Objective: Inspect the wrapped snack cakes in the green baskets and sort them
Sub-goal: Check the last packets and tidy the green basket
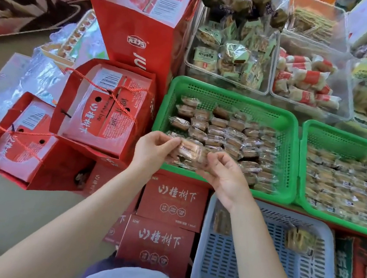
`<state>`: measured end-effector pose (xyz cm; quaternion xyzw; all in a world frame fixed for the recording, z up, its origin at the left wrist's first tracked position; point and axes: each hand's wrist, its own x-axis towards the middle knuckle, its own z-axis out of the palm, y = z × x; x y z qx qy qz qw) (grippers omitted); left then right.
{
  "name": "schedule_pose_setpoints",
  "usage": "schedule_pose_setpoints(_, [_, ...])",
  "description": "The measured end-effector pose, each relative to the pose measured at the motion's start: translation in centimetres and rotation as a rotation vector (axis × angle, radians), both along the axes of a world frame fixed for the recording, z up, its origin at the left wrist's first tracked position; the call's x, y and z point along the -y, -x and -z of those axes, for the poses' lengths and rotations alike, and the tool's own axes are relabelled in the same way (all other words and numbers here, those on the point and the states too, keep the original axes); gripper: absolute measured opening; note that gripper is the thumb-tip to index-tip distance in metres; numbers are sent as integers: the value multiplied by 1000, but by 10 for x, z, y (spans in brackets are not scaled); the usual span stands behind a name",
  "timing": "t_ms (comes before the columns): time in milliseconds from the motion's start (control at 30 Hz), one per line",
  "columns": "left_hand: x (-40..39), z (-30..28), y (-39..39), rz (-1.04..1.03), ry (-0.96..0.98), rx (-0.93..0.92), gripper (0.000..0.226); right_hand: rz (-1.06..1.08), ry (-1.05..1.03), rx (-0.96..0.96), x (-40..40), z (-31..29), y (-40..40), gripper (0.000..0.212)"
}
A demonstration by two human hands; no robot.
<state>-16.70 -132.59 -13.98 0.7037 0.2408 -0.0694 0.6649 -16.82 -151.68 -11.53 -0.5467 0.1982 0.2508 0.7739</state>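
Fingers of both hands pinch one wrapped cake (189, 149) by its ends. The left hand (151, 150) has thumb and fingertips curled onto the cake's left end; the right hand (224, 175) has curled fingers closed on the right end of the wrapper. The cake is held level, above the near-left corner of the left green basket (288, 150).

The left green basket holds rows of dark wrapped cakes (230, 137), packed toward its near and right sides; mesh floor shows bare along its far edge. The right green basket (303, 166) stands just beside it, rims close together, and is filled with paler wrapped cakes (342, 182). Its right part runs out of view.

A blue-grey basket (202, 244) sits nearer the person, below the gap between the green baskets. It contains two wrapped cakes: one (222, 221) at its far-left corner, one (300, 240) near its far-right side.

Red boxes (168, 224) with white characters lie under and left of the blue-grey basket. Red gift bags (104, 107) holding boxes stand left of the left green basket. Clear bins (270, 57) of assorted wrapped snacks stand beyond the green baskets.
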Motion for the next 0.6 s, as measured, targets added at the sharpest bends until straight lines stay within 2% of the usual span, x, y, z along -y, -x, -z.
schedule_pose_setpoints(67, [-4, 13, -9, 142, -431, 114, 22, 40, 47, -5, -7, 12, -20, 12])
schedule_pose_setpoints(133, [-7, 30, -15, 363, -790, 177, 34, 86, 57, -12, -15, 22, -42, 12])
schedule_pose_setpoints(233, [-13, 57, -17, 660, -1086, 135, 51, 58, 87, -38, -27, 35, -74, 13])
schedule_pose_setpoints(300, [-15, 72, -14, 684, -1120, 142, 50, -2, 171, -60, -37, 44, -89, 15])
schedule_pose_setpoints(433, [-14, 82, -14, 591, -1126, 202, 40, -11, 350, -70, -53, 59, -111, 16])
schedule_pose_setpoints(533, [-14, 84, -14, 556, -1106, 215, 37, -7, 544, 44, -60, 59, -118, 20])
schedule_pose_setpoints(600, [-13, 85, -13, 532, -1076, 244, 31, -108, 721, 159, -62, 57, -114, 22])
